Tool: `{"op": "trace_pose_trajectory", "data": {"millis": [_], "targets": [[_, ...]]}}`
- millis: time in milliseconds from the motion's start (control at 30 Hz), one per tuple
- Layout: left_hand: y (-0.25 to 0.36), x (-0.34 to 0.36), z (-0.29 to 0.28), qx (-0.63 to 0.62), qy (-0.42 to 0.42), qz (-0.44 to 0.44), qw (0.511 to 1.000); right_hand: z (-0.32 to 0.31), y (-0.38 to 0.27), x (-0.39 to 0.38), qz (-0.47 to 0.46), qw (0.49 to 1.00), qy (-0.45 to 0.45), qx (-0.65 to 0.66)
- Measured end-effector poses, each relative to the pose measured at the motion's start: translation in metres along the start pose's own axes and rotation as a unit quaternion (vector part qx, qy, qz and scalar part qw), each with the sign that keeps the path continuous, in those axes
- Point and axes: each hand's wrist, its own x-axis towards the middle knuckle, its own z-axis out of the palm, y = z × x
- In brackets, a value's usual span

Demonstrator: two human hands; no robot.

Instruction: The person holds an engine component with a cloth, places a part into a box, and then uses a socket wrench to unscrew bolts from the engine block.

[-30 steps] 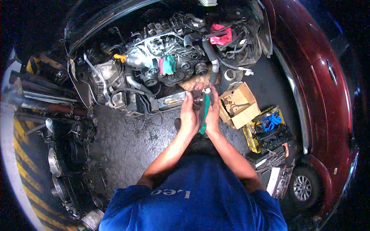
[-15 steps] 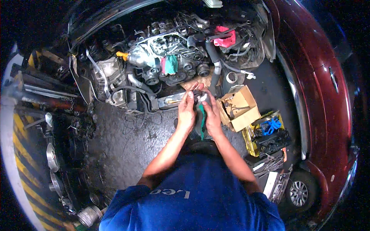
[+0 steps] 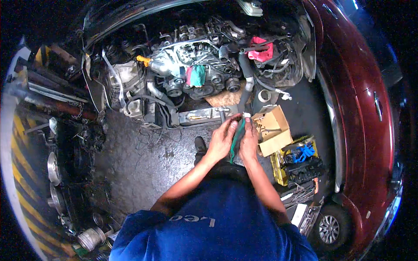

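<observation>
Dark, scuffed floor [image 3: 148, 174] with a wet-looking sheen seen across centre-left. Dim room; right side filled by a glossy dark-red car [image 3: 361, 108], its spoked wheel [image 3: 328, 229] shown lower right. Floor edge at lower left marked in yellow-black diagonal stripes [image 3: 26, 165]. Top centre occupied by an exposed engine [image 3: 191, 54]: bare cast metal, round pulleys, dark hoses. Crumpled teal-and-pink cloth [image 3: 197, 76] draped on its front.

Soft, folded green cloth [image 3: 236, 143] is held just right of frame centre, between the hands. It's gripped by the right hand [image 3: 248, 140], thumb on top. Left hand [image 3: 221, 141] is curled against it; firm grip can't be confirmed, fingers partly hidden. Open cardboard box [image 3: 276, 141], flat-sided, sits just beside the right hand in view.
</observation>
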Motion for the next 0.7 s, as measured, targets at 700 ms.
{"op": "trace_pose_trajectory", "data": {"millis": [700], "targets": [[-0.007,0.073,-0.058,0.01,-0.042,0.105,0.994,0.029,-0.001,0.053,0.182,0.932,-0.169,0.265]]}}
